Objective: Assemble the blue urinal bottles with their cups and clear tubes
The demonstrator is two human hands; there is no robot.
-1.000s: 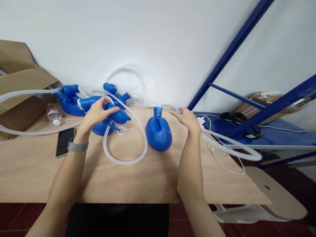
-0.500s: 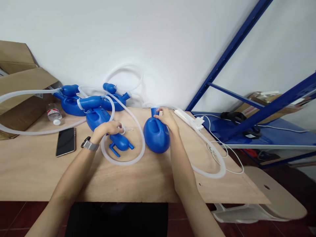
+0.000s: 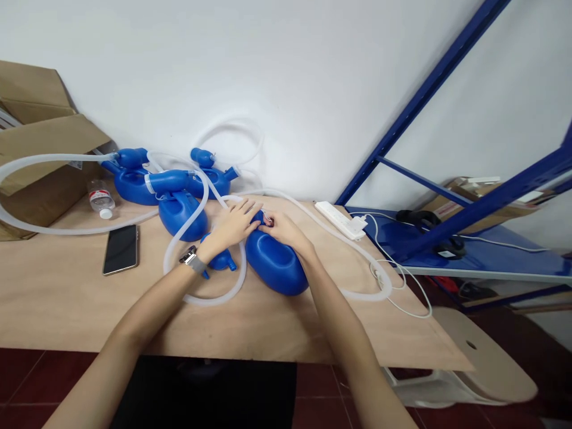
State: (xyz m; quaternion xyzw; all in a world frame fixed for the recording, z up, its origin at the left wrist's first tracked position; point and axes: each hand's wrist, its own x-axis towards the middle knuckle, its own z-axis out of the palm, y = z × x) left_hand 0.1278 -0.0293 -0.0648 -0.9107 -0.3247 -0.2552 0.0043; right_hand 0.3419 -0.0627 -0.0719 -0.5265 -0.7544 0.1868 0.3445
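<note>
A blue plastic urinal bottle lies tilted on the wooden table, its neck pointing up and left toward my hands. My left hand reaches across to that neck, fingers stretched behind it and thumb in front. Close beside it, my right hand has its fingers curled at the neck, pinching a thin white strap; most of the strap is hidden. Partly under my left wrist lies a blue capped piece with short spouts. A clear white hose loops around it.
More blue bottles with hoses lie at back left, near a water bottle, a phone and a cardboard box. Rightward are a power strip, a blue rack and a beige stool.
My left hand has moved right from the white ring by the capped piece to the bottle's neck. The bottle has tipped, its neck now leaning left, with my right hand still at it.
</note>
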